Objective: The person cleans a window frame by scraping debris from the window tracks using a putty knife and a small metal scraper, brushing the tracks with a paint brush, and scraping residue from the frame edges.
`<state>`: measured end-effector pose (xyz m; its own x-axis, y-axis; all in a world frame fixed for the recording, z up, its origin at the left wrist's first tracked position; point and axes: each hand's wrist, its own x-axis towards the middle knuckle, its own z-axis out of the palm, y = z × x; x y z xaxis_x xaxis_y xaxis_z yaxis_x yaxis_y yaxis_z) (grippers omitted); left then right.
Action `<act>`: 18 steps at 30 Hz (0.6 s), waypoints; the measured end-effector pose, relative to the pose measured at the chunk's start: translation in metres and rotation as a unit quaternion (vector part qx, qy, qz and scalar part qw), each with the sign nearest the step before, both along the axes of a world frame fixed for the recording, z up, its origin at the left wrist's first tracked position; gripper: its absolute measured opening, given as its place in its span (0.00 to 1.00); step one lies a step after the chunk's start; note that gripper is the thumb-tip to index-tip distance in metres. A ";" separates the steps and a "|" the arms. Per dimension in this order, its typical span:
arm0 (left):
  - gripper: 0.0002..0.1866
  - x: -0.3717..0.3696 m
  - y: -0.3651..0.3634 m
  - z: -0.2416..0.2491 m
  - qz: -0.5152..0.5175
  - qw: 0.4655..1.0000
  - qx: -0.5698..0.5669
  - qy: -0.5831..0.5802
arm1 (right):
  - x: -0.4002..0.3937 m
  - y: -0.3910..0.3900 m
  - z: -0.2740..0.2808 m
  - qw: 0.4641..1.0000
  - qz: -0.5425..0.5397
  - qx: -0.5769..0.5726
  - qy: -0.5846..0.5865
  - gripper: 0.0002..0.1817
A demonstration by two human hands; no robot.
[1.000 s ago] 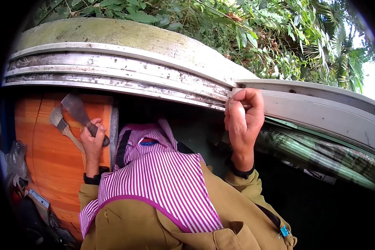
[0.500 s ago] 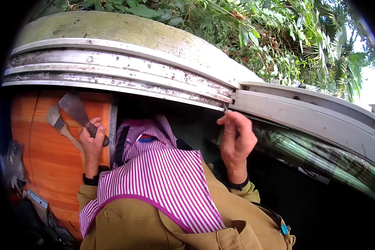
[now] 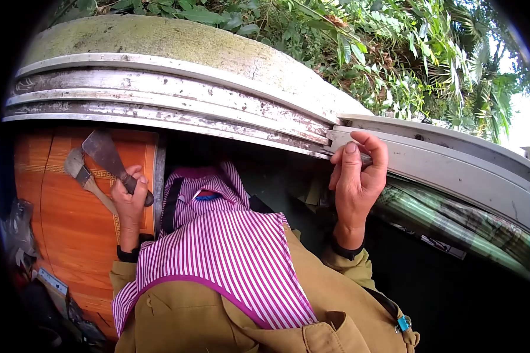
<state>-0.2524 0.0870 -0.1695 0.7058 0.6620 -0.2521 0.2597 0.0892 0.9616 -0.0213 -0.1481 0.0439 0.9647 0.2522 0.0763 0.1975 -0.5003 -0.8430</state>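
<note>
Since half a second ago, the right hand (image 3: 359, 182) has risen and shifted a little rightward, now at right of centre, near the end of the white rails (image 3: 159, 85). Its thumb points up and its fingers are partly curled; a greyish sliver shows beside the thumb, though whether it is gripped cannot be told. At left, the left hand (image 3: 129, 201) keeps its fingers wrapped round the handle of a scraper (image 3: 105, 153). That tool has a flat, dark grey blade, broadening toward the upper left, and a dark handle. Just beside it is a brush (image 3: 75, 165) with pale, worn bristles, a dark band and a light handle running down toward the hand; whether the fingers also hold it is unclear.

Glossy orange-brown wood (image 3: 70, 241) with a patterned border fills the left side. Across the top, the rails are flaked and stained, below a mossy ledge (image 3: 153, 38). Green foliage (image 3: 388, 65) crowds the upper right, and a clear plastic bag (image 3: 20, 226) sits at far left.
</note>
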 end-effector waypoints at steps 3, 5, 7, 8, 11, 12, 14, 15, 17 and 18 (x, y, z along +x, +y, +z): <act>0.14 0.000 0.000 0.003 0.000 1.000 0.001 0.004 | 0.003 0.002 -0.001 0.996 0.022 -0.076 -0.029 0.11; 0.14 0.001 0.000 0.002 -0.003 1.000 0.006 0.008 | 0.004 0.005 0.002 0.992 0.032 -0.113 -0.043 0.12; 0.14 0.000 -0.001 -0.002 0.021 1.000 0.003 -0.016 | 0.007 0.010 0.011 0.994 0.057 -0.085 0.023 0.15; 0.14 0.001 -0.001 -0.002 0.020 1.000 0.003 -0.016 | 0.007 0.009 0.012 0.995 0.056 -0.085 0.023 0.15; 0.14 0.001 -0.001 -0.001 0.026 1.000 0.003 -0.011 | 0.008 0.009 0.014 0.993 0.061 -0.063 0.077 0.16; 0.14 0.000 -0.001 -0.002 0.023 1.000 0.002 -0.013 | 0.007 0.010 0.015 0.993 0.051 -0.068 0.084 0.15; 0.14 -0.001 -0.001 -0.003 0.019 1.000 0.001 -0.014 | 0.008 0.010 0.011 0.992 0.040 -0.074 0.091 0.14; 0.14 -0.001 -0.001 -0.003 0.022 1.000 -0.002 -0.011 | 0.011 0.007 0.003 0.991 0.047 -0.127 0.022 0.12; 0.14 -0.001 -0.001 -0.003 0.025 1.000 -0.005 -0.008 | 0.010 0.013 0.001 0.980 0.054 -0.185 -0.051 0.06; 0.14 -0.002 0.000 -0.004 0.014 1.000 -0.009 0.004 | 0.011 0.017 0.002 0.980 0.055 -0.186 -0.050 0.06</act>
